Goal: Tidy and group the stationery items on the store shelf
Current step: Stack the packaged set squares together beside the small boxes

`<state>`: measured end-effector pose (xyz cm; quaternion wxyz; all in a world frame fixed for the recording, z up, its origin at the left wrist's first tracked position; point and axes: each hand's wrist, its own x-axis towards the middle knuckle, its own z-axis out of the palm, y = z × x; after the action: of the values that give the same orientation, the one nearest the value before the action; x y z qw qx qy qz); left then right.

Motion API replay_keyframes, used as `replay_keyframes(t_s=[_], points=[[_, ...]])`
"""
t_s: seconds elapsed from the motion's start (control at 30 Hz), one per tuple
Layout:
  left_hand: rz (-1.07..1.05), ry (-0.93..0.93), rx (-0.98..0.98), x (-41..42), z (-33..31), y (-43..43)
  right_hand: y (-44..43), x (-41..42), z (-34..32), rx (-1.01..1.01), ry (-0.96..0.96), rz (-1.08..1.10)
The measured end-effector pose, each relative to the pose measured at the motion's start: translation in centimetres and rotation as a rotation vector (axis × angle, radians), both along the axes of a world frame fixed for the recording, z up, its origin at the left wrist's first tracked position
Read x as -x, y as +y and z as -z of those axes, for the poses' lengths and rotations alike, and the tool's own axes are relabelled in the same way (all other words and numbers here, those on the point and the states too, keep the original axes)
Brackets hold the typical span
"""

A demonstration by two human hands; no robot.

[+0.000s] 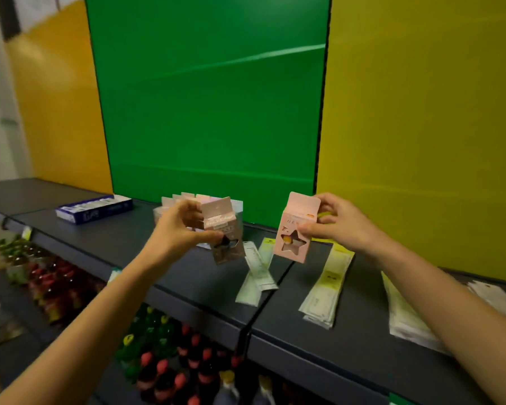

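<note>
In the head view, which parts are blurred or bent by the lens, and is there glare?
Head view: the pink star-window carton in the right hand is fairly sharp; the left hand is motion-blurred; pale glare streaks cross the green back panel; the dark grey shelf bows.

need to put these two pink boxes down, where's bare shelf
Bare shelf lies between the blue box and the cluster of pink boxes, running to the front edge. Crowded: the right half, where flat packets lie below the right hand.
</note>
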<state>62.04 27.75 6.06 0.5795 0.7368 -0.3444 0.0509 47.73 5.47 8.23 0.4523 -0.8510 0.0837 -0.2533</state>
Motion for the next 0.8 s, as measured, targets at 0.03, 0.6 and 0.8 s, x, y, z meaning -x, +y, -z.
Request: replay_keyframes(t_s=[0.03,0.6,0.8], points=[[-0.016,-0.005,-0.008,-0.8,0.3,1.6,1.3,-0.9,0.2,-0.001,0.011,-0.002],[-0.030,-0.118,-0.178,-13.4,2.3,16.6,17.0,-15.4,2.6,0.152,0.085,0.051],[0.024,-0.088,-0.167,-18.8,4.0,15.7,17.5,-20.4,3.7,0.237,0.116,0.089]])
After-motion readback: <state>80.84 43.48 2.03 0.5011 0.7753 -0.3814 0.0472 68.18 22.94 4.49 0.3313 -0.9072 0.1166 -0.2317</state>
